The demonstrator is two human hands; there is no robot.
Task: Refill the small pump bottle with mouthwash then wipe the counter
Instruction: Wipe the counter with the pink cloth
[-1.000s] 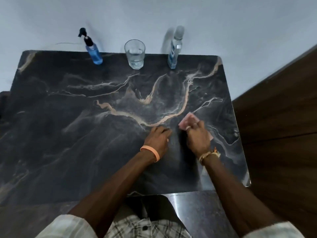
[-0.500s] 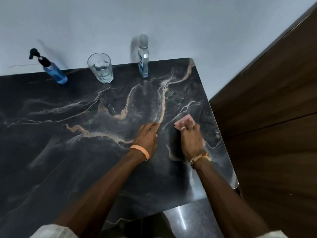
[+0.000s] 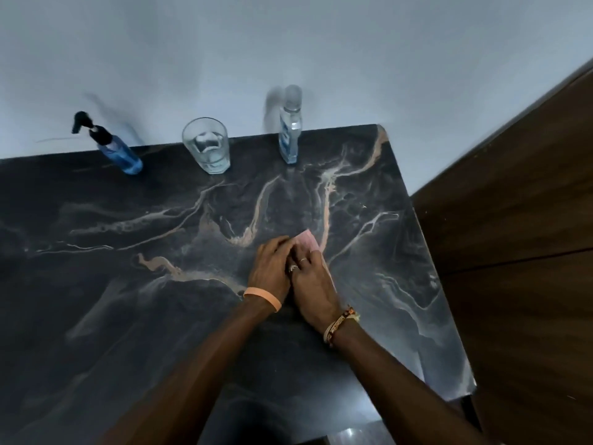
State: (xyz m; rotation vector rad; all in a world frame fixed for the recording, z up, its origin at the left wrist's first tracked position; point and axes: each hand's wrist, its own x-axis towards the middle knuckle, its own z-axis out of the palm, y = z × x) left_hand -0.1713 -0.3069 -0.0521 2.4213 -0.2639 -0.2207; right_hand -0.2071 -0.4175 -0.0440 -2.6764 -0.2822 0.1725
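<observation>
At the far left of the dark marbled counter (image 3: 128,284), close to the pale wall (image 3: 288,43), stands the small pump bottle (image 3: 120,154) — blue liquid inside, black pump head on top, leaning in the wide-angle view. To its right, also along the far edge, sits a clear glass tumbler (image 3: 208,146) holding a little clear liquid. Further right stands the mouthwash bottle (image 3: 290,130), clear with a blue label and a clear cap, upright and well apart from the hands. Nearer the viewer, right of the counter's middle, the two hands meet side by side. The left hand (image 3: 271,268), with an orange band (image 3: 261,297) at the wrist, lies palm down with its fingers extended and close together, the tips touching the near edge of a pink cloth (image 3: 307,240); whether it pinches the cloth cannot be told. The right hand (image 3: 313,281), wearing rings and a beaded bracelet (image 3: 340,324), lies flat on the cloth with fingers spread narrowly, pressing it to the counter — only the cloth's far corner and a thin strip along the hand's right side show. Pale tan veins cross the stone around the hands. At the far right a dark wooden panel (image 3: 513,252) rises beside the counter's right edge.
</observation>
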